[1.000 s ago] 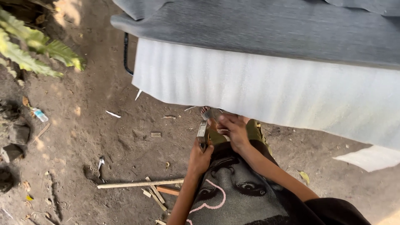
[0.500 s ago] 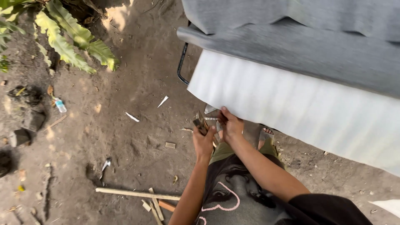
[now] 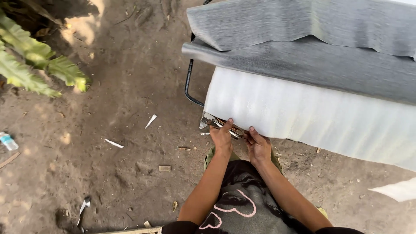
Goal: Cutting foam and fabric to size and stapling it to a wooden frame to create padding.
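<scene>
Under white foam sheet (image 3: 303, 112), both hands (image 3: 222, 138) (image 3: 258, 145) on metal tool (image 3: 219, 123)

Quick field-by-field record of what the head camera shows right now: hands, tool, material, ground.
Left hand: left hand grips a metal scissor-like tool at the lower edge of the sheet
Right hand: right hand presses the same edge beside the tool, fingers on the sheet
Material: white ribbed foam sheet hanging over a frame, under a grey woven fabric layer
Frame: black metal tube showing at the sheet's left end
Ground: bare dirt with white scraps; green leaves upper left
</scene>
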